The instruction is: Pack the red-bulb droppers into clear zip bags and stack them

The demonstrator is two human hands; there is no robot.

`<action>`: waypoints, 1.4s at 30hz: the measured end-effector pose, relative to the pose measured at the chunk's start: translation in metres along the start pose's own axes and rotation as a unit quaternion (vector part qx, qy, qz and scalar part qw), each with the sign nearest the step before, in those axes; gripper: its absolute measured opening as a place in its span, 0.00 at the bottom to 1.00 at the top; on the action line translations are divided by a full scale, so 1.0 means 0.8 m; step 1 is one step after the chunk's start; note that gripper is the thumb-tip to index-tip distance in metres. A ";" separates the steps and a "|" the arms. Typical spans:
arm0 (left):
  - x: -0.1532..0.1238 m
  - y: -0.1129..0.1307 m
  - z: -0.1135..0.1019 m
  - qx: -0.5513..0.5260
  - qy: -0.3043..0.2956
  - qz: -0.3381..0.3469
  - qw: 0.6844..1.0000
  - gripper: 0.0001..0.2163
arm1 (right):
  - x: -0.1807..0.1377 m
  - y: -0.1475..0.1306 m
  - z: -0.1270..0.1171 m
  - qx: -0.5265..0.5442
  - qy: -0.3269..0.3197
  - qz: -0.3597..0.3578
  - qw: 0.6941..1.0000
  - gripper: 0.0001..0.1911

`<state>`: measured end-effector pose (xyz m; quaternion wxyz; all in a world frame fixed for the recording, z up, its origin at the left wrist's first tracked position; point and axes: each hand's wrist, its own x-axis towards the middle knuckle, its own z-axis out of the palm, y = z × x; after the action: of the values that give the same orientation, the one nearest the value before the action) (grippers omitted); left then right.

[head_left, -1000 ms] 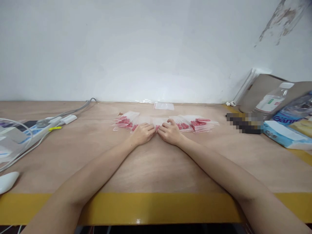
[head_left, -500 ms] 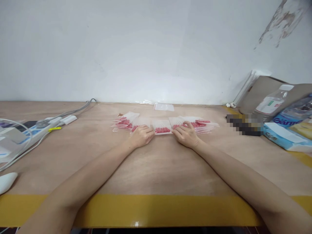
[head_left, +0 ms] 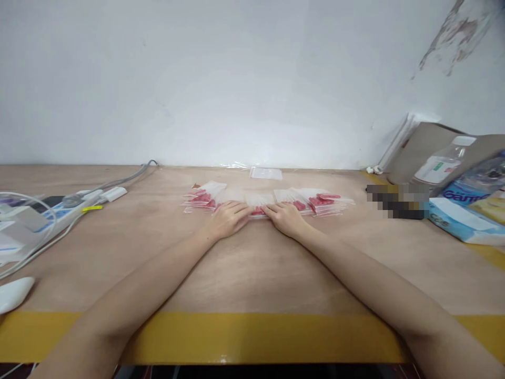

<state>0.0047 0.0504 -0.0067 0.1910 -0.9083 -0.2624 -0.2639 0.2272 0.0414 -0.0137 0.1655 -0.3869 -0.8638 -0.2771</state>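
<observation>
A small clear plastic bag (head_left: 260,199) with red pieces in its lower part lies flat on the table between my hands. My left hand (head_left: 230,219) is closed at the bag's left edge, fingers bent together and thumb hidden. Over the bag's right part, the fingers of my right hand (head_left: 287,217) are stretched out and rest on it near the red pieces. Left of my hands is a fanned row of similar bags (head_left: 200,199). Another overlapping stack of bags with red pieces (head_left: 324,202) lies on the right.
Flat clear bags (head_left: 266,173) lie by the wall. At left are a power strip (head_left: 59,213) with cables and a white mouse-like object (head_left: 16,295). At right stand a plastic bottle (head_left: 444,163) and a blue tissue pack (head_left: 465,221). Yellow tape (head_left: 236,337) edges the table.
My right hand has moved left from the bags on the right onto the middle bag, its fingers now flatter. My left hand has stayed nearly in place.
</observation>
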 end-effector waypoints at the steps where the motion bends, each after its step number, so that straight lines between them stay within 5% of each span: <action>1: -0.004 -0.002 -0.003 -0.006 -0.001 -0.024 1.000 0.16 | 0.003 0.003 0.000 -0.002 0.002 -0.006 1.000 0.14; 6: -0.023 -0.017 -0.010 -0.001 -0.033 -0.105 0.994 0.24 | -0.016 0.048 -0.005 -0.017 0.071 0.025 0.997 0.17; 12: -0.024 -0.022 -0.005 0.001 -0.075 -0.131 0.988 0.20 | -0.074 0.090 -0.016 -0.021 0.005 0.082 0.996 0.17; 16: -0.013 -0.013 0.002 -0.034 -0.091 -0.123 0.988 0.17 | -0.076 0.079 -0.031 0.026 0.007 0.054 0.998 0.22; 20: 0.006 0.006 0.018 -0.104 -0.096 -0.131 0.981 0.19 | -0.052 0.056 -0.036 0.117 0.055 0.075 0.989 0.15; 27: 0.021 0.024 0.030 -0.162 -0.036 -0.156 0.974 0.25 | -0.008 0.017 -0.005 0.210 0.024 0.015 0.977 0.15; 32: 0.007 0.014 0.016 -0.171 -0.027 -0.188 0.967 0.14 | -0.006 0.010 0.012 0.183 0.038 0.051 0.981 0.12; 42: -0.007 0.000 0.021 -0.049 0.038 -0.025 0.998 0.11 | -0.019 0.006 0.014 0.334 0.127 0.068 0.932 0.07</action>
<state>0.0072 0.0562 -0.0232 0.1492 -0.8992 -0.2643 -0.3153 0.2401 0.0421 -0.0282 0.4118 -0.3287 -0.8499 -0.0074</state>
